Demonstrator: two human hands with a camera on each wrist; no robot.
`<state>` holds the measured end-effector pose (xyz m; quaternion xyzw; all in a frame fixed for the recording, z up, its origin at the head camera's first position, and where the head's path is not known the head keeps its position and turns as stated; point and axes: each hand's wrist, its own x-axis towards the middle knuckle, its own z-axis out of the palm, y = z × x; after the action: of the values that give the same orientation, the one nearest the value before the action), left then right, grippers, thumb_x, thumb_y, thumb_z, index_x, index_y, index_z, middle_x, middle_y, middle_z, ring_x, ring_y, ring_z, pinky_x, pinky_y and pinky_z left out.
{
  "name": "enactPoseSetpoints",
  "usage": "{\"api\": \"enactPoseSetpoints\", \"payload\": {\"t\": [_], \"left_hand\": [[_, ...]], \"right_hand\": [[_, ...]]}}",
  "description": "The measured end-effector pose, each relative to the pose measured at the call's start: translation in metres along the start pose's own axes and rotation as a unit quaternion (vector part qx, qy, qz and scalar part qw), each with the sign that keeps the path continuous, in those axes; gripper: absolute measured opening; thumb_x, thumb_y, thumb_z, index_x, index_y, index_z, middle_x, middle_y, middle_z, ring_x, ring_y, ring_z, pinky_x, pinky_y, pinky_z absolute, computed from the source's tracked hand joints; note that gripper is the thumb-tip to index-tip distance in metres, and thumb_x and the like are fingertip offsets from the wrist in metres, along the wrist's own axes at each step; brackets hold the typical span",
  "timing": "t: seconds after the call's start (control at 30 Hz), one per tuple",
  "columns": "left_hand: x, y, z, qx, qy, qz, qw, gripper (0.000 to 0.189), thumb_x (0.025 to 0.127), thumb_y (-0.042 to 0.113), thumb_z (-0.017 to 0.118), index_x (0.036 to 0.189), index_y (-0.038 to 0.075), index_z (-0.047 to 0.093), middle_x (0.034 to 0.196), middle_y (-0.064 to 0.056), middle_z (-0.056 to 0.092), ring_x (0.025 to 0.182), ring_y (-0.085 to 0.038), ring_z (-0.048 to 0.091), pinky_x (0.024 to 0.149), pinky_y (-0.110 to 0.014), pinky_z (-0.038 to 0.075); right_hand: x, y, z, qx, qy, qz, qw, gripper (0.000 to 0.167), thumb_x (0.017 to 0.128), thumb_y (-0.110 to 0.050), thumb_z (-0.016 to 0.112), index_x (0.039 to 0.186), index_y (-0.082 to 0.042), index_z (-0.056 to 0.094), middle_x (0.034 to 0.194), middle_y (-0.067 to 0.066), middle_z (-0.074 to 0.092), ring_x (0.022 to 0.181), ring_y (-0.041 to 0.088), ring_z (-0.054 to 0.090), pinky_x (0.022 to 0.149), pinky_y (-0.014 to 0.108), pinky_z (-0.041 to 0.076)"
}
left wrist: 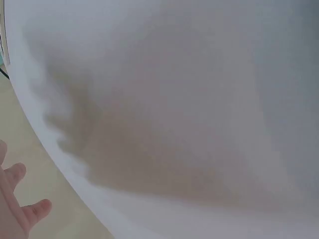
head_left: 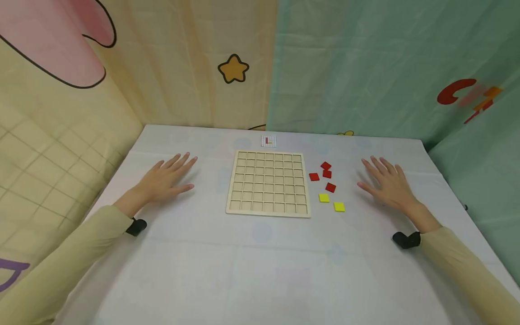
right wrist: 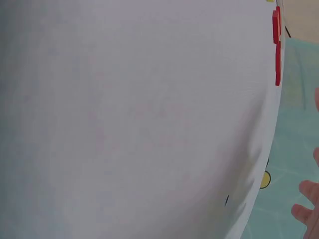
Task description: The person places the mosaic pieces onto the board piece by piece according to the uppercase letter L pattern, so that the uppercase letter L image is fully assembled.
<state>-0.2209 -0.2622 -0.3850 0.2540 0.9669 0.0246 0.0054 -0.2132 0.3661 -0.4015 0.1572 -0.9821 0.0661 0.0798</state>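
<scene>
A pale wooden grid board (head_left: 268, 215) with square cells lies flat in the middle of the table, and its cells hold no tiles. To its right are several loose red tiles (head_left: 331, 187) and two yellow ones, a yellow tile (head_left: 323, 197) and another yellow tile (head_left: 339, 206). My left hand (head_left: 164, 179) is held over the table left of the board, fingers spread. On the other side my right hand (head_left: 387, 183) hovers right of the tiles, its fingers also spread. Neither hand touches anything. Behind the board lies a small printed pattern card (head_left: 268, 141).
A white cloth covers the table (head_left: 260, 271). Curtains stand along its back edge, a cream curtain (head_left: 191, 67) and a green curtain (head_left: 349, 67). Each wrist wears a black device; the left device (head_left: 136, 227) and the right device (head_left: 406, 240) sit below the hands.
</scene>
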Motion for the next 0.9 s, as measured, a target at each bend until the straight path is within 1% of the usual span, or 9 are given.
{"api": "enactPoseSetpoints", "payload": {"t": [0.1, 0.2, 0.33, 0.5, 0.6, 0.77, 0.9], "left_hand": [[0.009, 0.008, 0.0, -0.013, -0.011, 0.005, 0.9998, 0.077, 0.095, 0.054, 0.049, 0.156, 0.025, 0.011, 0.161, -0.013, 0.017, 0.148, -0.037, 0.017, 0.111, -0.066, 0.019], [0.019, 0.017, 0.003, -0.024, -0.036, 0.012, 0.999, 0.081, 0.094, 0.056, 0.048, 0.156, 0.024, 0.008, 0.162, -0.012, 0.012, 0.149, -0.038, 0.01, 0.111, -0.068, 0.014], [0.031, 0.029, 0.008, -0.027, -0.074, 0.024, 0.9966, 0.088, 0.092, 0.063, 0.045, 0.156, 0.023, 0.0, 0.163, -0.011, 0.002, 0.149, -0.039, 0.001, 0.111, -0.07, 0.008], [0.042, 0.045, 0.01, -0.036, -0.099, 0.042, 0.9935, 0.092, 0.091, 0.066, 0.046, 0.156, 0.023, -0.003, 0.163, -0.01, -0.004, 0.149, -0.037, -0.005, 0.112, -0.069, 0.004], [0.049, 0.053, 0.009, -0.042, -0.109, 0.053, 0.9918, 0.092, 0.091, 0.065, 0.046, 0.156, 0.023, -0.004, 0.163, -0.01, -0.006, 0.149, -0.036, -0.007, 0.113, -0.068, 0.002], [0.058, 0.065, 0.011, -0.049, -0.12, 0.071, 0.989, 0.094, 0.09, 0.065, 0.048, 0.156, 0.02, -0.002, 0.163, -0.01, -0.007, 0.149, -0.036, -0.008, 0.113, -0.068, 0.0], [0.063, 0.07, 0.014, -0.05, -0.129, 0.079, 0.9872, 0.095, 0.089, 0.067, 0.047, 0.156, 0.02, -0.001, 0.163, -0.007, -0.009, 0.15, -0.034, -0.009, 0.115, -0.065, -0.002]], "right_hand": [[0.009, -0.006, 0.002, 0.006, 0.034, -0.008, 0.9994, 0.071, 0.089, -0.044, 0.062, 0.148, -0.012, 0.038, 0.148, 0.023, 0.039, 0.135, 0.044, 0.031, 0.106, 0.067, 0.021], [0.02, -0.013, 0.004, 0.026, 0.061, -0.004, 0.9978, 0.062, 0.088, -0.038, 0.065, 0.14, -0.01, 0.048, 0.14, 0.022, 0.049, 0.128, 0.043, 0.04, 0.103, 0.065, 0.027], [0.034, -0.023, 0.008, 0.066, 0.073, 0.014, 0.9951, 0.054, 0.088, -0.034, 0.067, 0.134, -0.008, 0.054, 0.131, 0.021, 0.057, 0.12, 0.041, 0.045, 0.099, 0.063, 0.031], [0.049, -0.034, 0.013, 0.108, 0.082, 0.026, 0.9904, 0.044, 0.089, -0.027, 0.067, 0.126, -0.004, 0.06, 0.113, 0.021, 0.066, 0.103, 0.038, 0.052, 0.089, 0.056, 0.038], [0.059, -0.039, 0.015, 0.134, 0.072, 0.047, 0.9873, 0.041, 0.089, -0.027, 0.067, 0.123, -0.004, 0.061, 0.107, 0.021, 0.067, 0.097, 0.036, 0.053, 0.084, 0.051, 0.04], [0.071, -0.046, 0.02, 0.172, 0.032, 0.09, 0.9805, 0.042, 0.089, -0.03, 0.067, 0.122, -0.004, 0.062, 0.106, 0.02, 0.067, 0.096, 0.033, 0.052, 0.078, 0.041, 0.042], [0.08, -0.049, 0.024, 0.176, 0.003, 0.105, 0.9788, 0.044, 0.089, -0.035, 0.067, 0.121, -0.004, 0.063, 0.103, 0.02, 0.067, 0.091, 0.031, 0.054, 0.071, 0.033, 0.043]]}}
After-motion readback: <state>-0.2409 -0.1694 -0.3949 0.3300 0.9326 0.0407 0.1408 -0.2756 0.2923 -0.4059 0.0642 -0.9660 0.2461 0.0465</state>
